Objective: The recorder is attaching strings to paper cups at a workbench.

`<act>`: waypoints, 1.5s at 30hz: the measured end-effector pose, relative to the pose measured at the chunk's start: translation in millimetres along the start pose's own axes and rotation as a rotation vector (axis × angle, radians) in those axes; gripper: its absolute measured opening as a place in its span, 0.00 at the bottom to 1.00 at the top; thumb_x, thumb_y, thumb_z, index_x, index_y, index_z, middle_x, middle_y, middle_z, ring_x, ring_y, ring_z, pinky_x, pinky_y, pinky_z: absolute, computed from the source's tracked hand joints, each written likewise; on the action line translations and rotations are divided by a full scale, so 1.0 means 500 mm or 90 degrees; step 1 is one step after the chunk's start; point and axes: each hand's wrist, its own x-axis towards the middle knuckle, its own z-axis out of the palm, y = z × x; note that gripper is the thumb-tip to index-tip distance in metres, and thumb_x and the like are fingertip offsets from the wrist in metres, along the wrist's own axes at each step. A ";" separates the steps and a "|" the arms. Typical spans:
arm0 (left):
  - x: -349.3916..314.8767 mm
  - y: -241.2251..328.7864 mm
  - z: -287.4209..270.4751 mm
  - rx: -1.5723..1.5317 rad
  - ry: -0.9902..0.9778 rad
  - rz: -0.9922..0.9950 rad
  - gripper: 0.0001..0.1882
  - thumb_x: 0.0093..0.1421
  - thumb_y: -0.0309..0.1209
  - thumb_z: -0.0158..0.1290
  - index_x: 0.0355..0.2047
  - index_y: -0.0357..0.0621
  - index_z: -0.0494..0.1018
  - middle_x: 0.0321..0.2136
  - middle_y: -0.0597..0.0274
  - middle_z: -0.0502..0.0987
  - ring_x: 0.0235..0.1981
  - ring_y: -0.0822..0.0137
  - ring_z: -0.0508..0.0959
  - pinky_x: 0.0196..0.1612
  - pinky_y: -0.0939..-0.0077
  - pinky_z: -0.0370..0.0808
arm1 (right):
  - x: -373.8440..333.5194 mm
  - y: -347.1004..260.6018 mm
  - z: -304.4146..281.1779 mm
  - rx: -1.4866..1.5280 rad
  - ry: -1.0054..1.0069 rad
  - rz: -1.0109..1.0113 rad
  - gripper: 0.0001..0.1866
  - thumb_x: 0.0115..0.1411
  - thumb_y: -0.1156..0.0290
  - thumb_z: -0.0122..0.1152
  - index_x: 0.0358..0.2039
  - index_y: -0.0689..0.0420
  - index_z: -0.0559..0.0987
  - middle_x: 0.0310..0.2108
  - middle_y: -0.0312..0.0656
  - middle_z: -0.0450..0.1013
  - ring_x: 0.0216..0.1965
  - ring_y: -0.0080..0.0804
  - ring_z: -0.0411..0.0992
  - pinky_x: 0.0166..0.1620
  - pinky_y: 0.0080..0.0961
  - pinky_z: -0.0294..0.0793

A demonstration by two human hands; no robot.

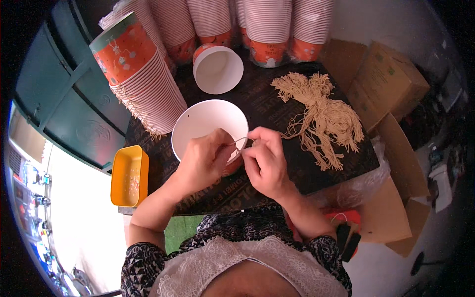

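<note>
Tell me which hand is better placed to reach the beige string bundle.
Probably the right hand: the beige string bundle lies to its right, nearer than to the left hand, which overlaps the white-lined bucket. Both hands seem to pinch the thin cord, so the right may need to release first.

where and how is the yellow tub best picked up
Probably pinch the yellow tub by its long left wall, inside and out, coming down from above left: its top is open, that wall's rim is fairly straight, and the tub stands by the left edge of the dark table.
</note>
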 end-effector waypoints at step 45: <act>0.004 0.018 -0.012 -0.034 -0.003 -0.041 0.06 0.52 0.21 0.59 0.30 0.34 0.73 0.25 0.51 0.77 0.25 0.56 0.79 0.28 0.67 0.74 | -0.010 0.006 0.040 0.103 0.087 0.173 0.04 0.56 0.82 0.62 0.33 0.62 0.78 0.24 0.43 0.75 0.24 0.30 0.75 0.26 0.24 0.72</act>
